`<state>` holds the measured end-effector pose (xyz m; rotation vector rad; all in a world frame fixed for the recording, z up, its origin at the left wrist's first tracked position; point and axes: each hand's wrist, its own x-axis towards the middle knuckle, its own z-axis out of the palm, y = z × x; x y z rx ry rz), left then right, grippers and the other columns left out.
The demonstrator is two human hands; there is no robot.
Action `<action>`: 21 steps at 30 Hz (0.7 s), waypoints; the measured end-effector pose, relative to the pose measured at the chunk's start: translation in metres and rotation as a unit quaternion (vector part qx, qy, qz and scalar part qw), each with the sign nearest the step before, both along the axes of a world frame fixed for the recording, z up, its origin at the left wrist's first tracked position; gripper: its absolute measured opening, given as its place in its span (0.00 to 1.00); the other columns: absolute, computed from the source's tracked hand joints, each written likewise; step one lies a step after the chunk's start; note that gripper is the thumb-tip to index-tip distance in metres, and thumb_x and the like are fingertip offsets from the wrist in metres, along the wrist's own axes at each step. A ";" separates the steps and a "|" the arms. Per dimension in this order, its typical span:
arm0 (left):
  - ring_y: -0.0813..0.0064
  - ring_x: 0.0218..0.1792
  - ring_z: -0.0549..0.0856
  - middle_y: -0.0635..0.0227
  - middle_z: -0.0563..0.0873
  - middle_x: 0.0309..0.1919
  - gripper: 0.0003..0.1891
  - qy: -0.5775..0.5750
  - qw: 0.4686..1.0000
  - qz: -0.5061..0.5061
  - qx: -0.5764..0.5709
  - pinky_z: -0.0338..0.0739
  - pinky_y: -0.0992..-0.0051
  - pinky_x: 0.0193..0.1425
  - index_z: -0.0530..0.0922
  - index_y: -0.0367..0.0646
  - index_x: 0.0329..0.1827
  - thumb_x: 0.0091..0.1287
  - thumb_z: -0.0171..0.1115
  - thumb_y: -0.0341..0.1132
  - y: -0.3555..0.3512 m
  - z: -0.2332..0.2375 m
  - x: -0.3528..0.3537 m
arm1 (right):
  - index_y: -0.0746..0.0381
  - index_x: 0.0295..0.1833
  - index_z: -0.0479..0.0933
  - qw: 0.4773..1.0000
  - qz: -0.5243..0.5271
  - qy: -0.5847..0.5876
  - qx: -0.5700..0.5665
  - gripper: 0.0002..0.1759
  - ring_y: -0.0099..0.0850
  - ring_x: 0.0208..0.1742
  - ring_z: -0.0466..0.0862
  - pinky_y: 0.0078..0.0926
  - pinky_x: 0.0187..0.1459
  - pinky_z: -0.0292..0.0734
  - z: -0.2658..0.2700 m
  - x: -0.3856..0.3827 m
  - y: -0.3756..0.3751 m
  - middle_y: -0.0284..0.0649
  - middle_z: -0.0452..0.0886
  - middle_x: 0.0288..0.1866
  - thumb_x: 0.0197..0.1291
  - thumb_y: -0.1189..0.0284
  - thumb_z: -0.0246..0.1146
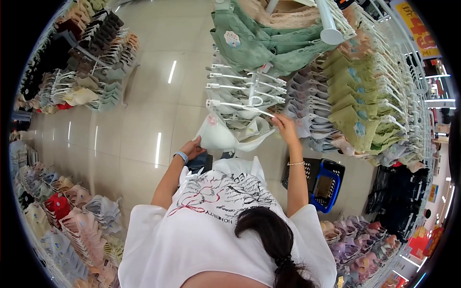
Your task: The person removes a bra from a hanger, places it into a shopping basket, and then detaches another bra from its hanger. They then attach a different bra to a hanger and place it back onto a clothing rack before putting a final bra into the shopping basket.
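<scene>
A white bra hangs from a white hanger at the front of a rack of similar pale bras. My right hand is closed on the right end of that hanger. At the lower left edge of the white bra's cup, my left hand has its fingers curled against the fabric, pinching it. Behind the front hanger, several more white hangers stand in a row. Green bras hang just above them.
Racks of bras stand at the left, lower left and right. A black and blue shopping basket is on the floor right of my body. A white rack arm end sticks out above.
</scene>
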<state>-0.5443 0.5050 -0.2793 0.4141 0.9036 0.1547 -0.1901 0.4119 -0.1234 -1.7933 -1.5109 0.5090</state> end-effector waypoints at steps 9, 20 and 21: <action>0.69 0.46 0.75 0.61 0.73 0.50 0.20 0.107 0.988 0.106 -0.026 0.73 0.73 0.44 0.64 0.40 0.54 0.64 0.47 0.43 0.019 -0.026 0.005 | 0.65 0.37 0.76 0.998 -0.062 -0.018 0.024 0.10 0.40 0.33 0.77 0.28 0.36 0.71 -0.003 0.005 0.059 0.44 0.77 0.33 0.52 0.69 0.59; 0.74 0.44 0.77 0.64 0.79 0.44 0.16 0.081 0.990 0.057 0.102 0.70 0.75 0.45 0.67 0.42 0.49 0.63 0.44 0.41 0.035 0.018 -0.003 | 0.58 0.38 0.77 0.971 -0.157 -0.144 0.106 0.09 0.37 0.41 0.74 0.29 0.42 0.68 -0.018 -0.011 0.058 0.38 0.76 0.37 0.49 0.69 0.60; 0.75 0.44 0.77 0.65 0.79 0.43 0.16 0.066 0.988 0.038 0.137 0.69 0.75 0.46 0.67 0.43 0.48 0.63 0.44 0.42 0.041 0.028 0.004 | 0.57 0.38 0.77 0.969 -0.165 -0.148 0.113 0.09 0.37 0.41 0.73 0.29 0.42 0.68 -0.018 -0.013 0.058 0.38 0.76 0.37 0.49 0.69 0.60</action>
